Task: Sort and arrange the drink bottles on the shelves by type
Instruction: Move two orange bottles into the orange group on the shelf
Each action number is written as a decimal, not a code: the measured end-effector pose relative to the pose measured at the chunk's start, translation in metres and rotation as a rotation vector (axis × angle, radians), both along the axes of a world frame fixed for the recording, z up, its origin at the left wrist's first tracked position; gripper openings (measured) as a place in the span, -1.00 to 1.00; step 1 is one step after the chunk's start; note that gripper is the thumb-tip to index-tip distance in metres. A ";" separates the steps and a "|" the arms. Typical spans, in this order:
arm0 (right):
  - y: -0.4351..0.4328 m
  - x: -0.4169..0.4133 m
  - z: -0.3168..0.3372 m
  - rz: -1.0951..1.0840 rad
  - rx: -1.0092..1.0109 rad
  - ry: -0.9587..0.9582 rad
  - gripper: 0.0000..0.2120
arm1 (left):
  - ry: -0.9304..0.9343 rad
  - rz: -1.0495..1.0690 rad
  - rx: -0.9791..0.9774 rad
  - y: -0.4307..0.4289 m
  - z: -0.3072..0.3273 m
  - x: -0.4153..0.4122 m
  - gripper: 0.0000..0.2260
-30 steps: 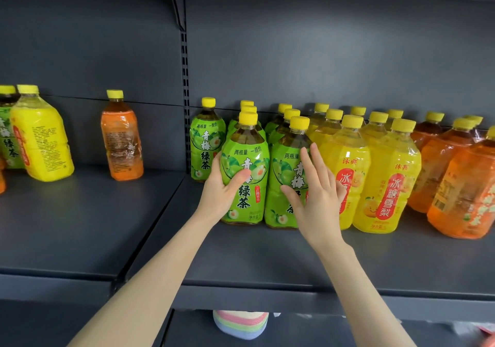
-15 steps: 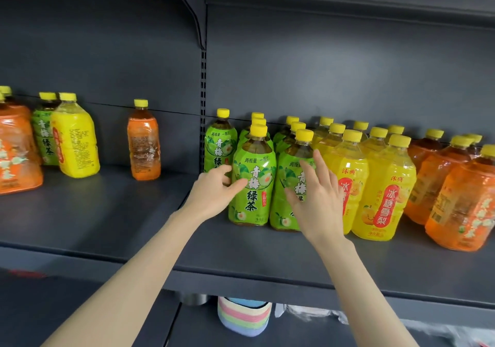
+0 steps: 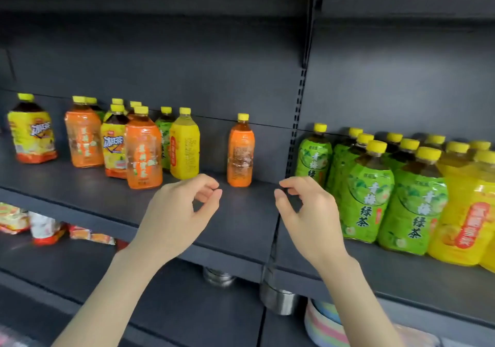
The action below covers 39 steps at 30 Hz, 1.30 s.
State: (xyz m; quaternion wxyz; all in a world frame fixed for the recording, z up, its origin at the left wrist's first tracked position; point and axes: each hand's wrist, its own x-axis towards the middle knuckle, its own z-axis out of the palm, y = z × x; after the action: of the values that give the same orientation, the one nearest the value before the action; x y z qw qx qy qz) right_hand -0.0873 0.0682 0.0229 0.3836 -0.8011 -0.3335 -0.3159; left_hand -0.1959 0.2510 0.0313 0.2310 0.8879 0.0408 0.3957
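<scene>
Every drink bottle on your dark grey shelf (image 3: 241, 228) stands upright and has a yellow cap. At the far left is a dark tea bottle (image 3: 31, 132) with a yellow label reading 冰红茶. Right of it stands a mixed cluster: orange bottles (image 3: 83, 135) whose writing is too blurred to read, a second 冰红茶 bottle (image 3: 113, 145), a green-labelled bottle (image 3: 164, 137) at the back, and a plain yellow bottle (image 3: 184, 145).

Your left hand (image 3: 174, 212) hangs in front of the shelf with its fingers loosely curled, holding nothing. Just beyond it a lone orange bottle (image 3: 240, 153) stands by itself, its back label facing you. Your right hand (image 3: 310, 212) is also empty and loosely curled, close to the green bottles but not touching them.

Past the upright post, the green tea bottles (image 3: 367, 199) stand packed in rows, their labels showing plums and the characters 绿茶. Yellow juice bottles (image 3: 466, 212) with red label panels follow at the right edge.

On the shelf below lie snack packets (image 3: 45, 228) at the left, then steel containers (image 3: 278, 299) and a stack of pastel bowls (image 3: 324, 328).
</scene>
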 end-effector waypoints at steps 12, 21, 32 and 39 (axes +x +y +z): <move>0.231 -0.051 -0.020 0.090 0.011 0.126 -0.82 | 0.019 0.089 0.031 0.220 -0.028 -0.052 -0.71; 0.343 0.009 -0.009 0.108 0.023 0.126 -0.79 | -0.056 0.034 -0.087 0.327 -0.031 0.023 -0.74; 0.390 0.066 -0.001 0.246 0.184 0.536 -0.71 | -0.065 -0.172 -0.330 0.358 -0.035 0.119 -0.39; 0.385 0.069 -0.013 0.121 0.292 0.438 -0.83 | -0.081 -0.213 -0.419 0.343 -0.031 0.146 -0.31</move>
State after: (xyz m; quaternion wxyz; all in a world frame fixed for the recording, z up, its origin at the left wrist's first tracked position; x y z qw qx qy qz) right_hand -0.0180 0.4528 0.0100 0.5762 -0.7653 -0.2406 -0.1562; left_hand -0.0500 0.5941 0.0005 0.4521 0.8033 0.0188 0.3871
